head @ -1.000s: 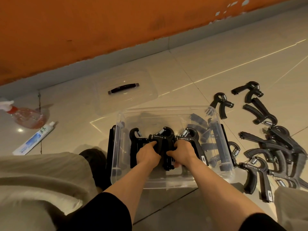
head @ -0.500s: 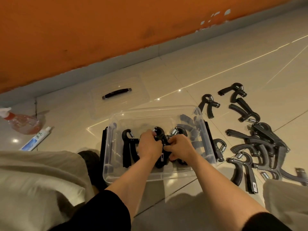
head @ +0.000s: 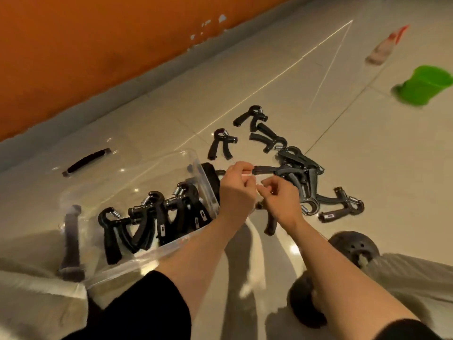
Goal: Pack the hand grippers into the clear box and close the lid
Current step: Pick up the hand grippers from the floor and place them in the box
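Note:
The clear box (head: 147, 256) stands on the tiled floor at lower left, with several black hand grippers (head: 152, 217) upright in a row inside it. Its clear lid (head: 85, 160) with a black handle lies flat behind it. To the right of the box is a pile of several more hand grippers (head: 299, 173). My left hand (head: 235, 190) hovers just past the box's right wall, its curled fingertips beside the end of one handle. My right hand (head: 282, 200) hangs next to it with fingers loosely curled, above another gripper (head: 269, 224) on the floor. Neither hand plainly holds anything.
Single grippers (head: 220, 146) (head: 255, 116) (head: 343, 209) lie scattered around the pile. A green bucket (head: 426, 84) and a blurred spray bottle (head: 382, 50) stand at far right. Dark round objects (head: 353, 249) sit by my right knee. An orange wall runs along the back.
Both hands have let go of the grippers in the box and moved right to the pile. The view has swung right, showing the bucket.

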Demonstrator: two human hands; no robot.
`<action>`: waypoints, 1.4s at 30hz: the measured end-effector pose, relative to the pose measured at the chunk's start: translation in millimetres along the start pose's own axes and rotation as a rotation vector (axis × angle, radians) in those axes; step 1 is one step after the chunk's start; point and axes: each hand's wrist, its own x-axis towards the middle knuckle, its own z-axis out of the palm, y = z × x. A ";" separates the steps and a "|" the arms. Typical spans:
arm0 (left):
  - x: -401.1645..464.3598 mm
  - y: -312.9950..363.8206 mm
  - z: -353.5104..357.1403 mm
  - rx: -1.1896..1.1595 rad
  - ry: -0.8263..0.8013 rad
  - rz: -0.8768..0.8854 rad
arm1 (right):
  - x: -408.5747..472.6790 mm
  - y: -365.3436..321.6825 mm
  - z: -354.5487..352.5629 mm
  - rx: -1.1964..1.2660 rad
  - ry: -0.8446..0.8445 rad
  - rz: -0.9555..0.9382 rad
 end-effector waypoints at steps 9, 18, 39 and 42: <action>-32.0 -35.4 87.3 0.161 -0.366 -0.506 | -8.7 114.3 -39.2 -0.156 0.024 0.319; -32.6 -87.0 110.1 0.183 -0.536 -0.852 | 19.1 149.1 -5.5 -0.491 -0.120 0.376; 1.6 0.4 35.5 0.118 -0.150 -0.113 | 17.4 23.5 -37.7 0.044 0.044 -0.028; -3.1 3.8 -4.7 0.005 -0.065 -0.051 | 9.8 -17.3 -27.4 0.013 0.046 -0.134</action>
